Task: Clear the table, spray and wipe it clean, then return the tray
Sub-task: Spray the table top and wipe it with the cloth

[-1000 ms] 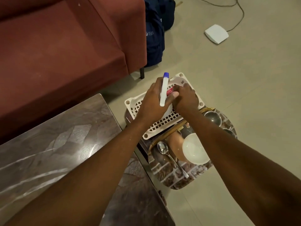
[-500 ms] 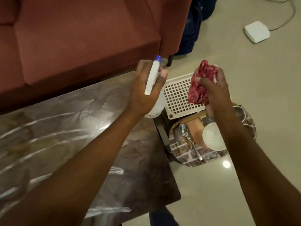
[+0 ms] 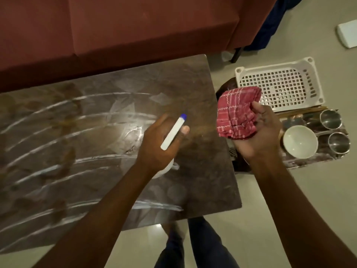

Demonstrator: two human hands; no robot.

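My left hand (image 3: 157,145) grips a white spray bottle (image 3: 172,132) with a blue tip, held over the right part of the dark marble table (image 3: 77,132). My right hand (image 3: 258,132) holds a folded red checked cloth (image 3: 234,115) just past the table's right edge. On the floor to the right lies a patterned tray (image 3: 313,161) carrying a white bowl (image 3: 300,142) and two steel cups (image 3: 330,119). A white perforated plastic basket (image 3: 280,84) sits behind the tray.
A dark red sofa (image 3: 135,26) runs along the far side of the table. A dark blue bag (image 3: 270,22) leans by the sofa's right end, and a white box (image 3: 347,34) lies on the beige floor at far right. My legs (image 3: 193,244) stand below the table's near edge.
Both hands have swung left from the basket toward the table. The spray bottle is now over the tabletop, and the cloth, lifted out of the basket, hangs beside the table's right edge.
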